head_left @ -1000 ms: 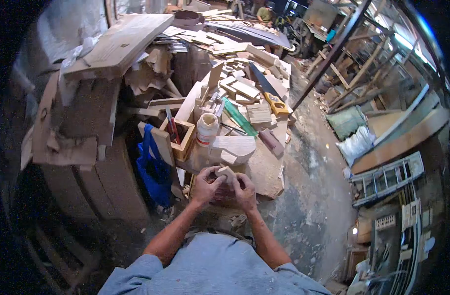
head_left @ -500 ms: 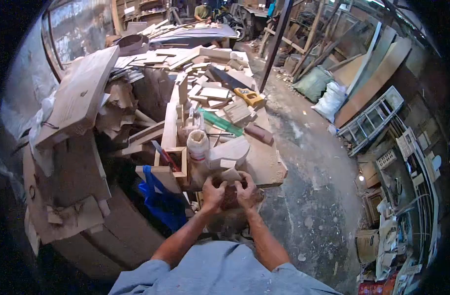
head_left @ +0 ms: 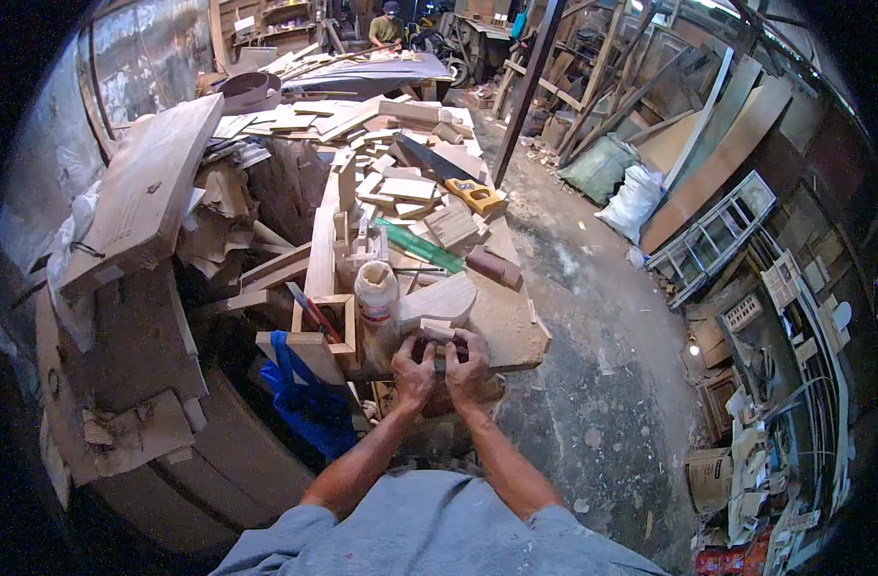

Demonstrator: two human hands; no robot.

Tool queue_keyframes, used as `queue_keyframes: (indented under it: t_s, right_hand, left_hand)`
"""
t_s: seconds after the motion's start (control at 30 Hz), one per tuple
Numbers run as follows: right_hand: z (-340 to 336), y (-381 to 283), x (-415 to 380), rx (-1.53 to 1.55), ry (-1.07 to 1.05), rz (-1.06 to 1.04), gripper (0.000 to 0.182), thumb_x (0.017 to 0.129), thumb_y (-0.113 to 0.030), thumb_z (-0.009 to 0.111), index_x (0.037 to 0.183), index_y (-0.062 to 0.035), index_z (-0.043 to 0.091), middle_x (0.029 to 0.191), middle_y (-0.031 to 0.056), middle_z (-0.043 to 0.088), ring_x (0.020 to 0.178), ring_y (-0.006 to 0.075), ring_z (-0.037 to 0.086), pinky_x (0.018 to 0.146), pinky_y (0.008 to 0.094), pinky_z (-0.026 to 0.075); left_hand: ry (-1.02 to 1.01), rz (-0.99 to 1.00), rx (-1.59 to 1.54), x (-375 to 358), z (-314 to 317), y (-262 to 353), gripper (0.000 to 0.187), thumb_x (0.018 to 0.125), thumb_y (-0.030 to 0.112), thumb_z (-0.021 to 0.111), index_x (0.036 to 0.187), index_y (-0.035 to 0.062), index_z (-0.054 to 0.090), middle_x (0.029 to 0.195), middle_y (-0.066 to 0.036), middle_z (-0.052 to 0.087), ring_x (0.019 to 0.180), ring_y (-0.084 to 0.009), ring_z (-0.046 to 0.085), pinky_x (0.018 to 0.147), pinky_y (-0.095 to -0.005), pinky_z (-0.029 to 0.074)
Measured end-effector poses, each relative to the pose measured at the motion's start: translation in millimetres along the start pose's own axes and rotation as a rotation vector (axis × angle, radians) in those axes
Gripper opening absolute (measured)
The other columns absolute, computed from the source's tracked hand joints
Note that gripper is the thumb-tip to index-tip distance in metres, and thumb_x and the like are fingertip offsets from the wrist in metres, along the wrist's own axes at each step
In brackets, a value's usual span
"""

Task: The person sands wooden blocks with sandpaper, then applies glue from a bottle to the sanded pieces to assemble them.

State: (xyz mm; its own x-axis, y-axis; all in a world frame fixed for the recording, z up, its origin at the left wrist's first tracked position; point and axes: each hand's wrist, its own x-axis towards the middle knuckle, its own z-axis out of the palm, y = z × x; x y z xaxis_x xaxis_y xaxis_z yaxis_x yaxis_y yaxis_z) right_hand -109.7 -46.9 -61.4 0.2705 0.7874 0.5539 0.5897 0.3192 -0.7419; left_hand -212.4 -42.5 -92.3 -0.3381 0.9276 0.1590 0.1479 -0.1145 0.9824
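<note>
At the bench's near edge, both hands close around a small pale wooden block (head_left: 439,332). My left hand (head_left: 415,374) has its thumb and fingers curled at the block's left side. From the right side, my right hand (head_left: 467,372) grips it with the fingers bent. The fingers partly hide the block and whatever lies beneath it. Just beyond is a curved piece of wood (head_left: 441,300) lying flat. An open white plastic jar (head_left: 376,292) with a crusted rim stands to the left of it.
Wood offcuts (head_left: 410,187), a yellow-handled handsaw (head_left: 477,197), a green strip (head_left: 420,246) and a brown block (head_left: 494,267) lie on the bench. A wooden box (head_left: 337,322) with a red tool and a blue bag (head_left: 307,403) are left. Another person (head_left: 386,29) sits far back.
The small block has tilted down and away from me between my hands, which have shifted slightly left in view. The whole view has turned a little.
</note>
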Motion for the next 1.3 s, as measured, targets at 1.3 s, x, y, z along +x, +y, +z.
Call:
queue_keyframes:
  t_s: [1.3]
  right_hand:
    - [26, 21, 3, -0.023, 0.047, 0.100, 0.020, 0.092, -0.019, 0.068, 0.099, 0.0006, 0.068, 0.091, 0.0233, 0.069, 0.085, 0.0440, 0.066, 0.076, 0.0488, 0.052]
  left_hand:
    - [0.032, -0.062, -0.057, -4, 3, 5, 0.034, 0.090, 0.013, 0.071, 0.120, -0.0023, 0.065, 0.114, -0.019, 0.071, 0.105, -0.0302, 0.067, 0.096, -0.0381, 0.049]
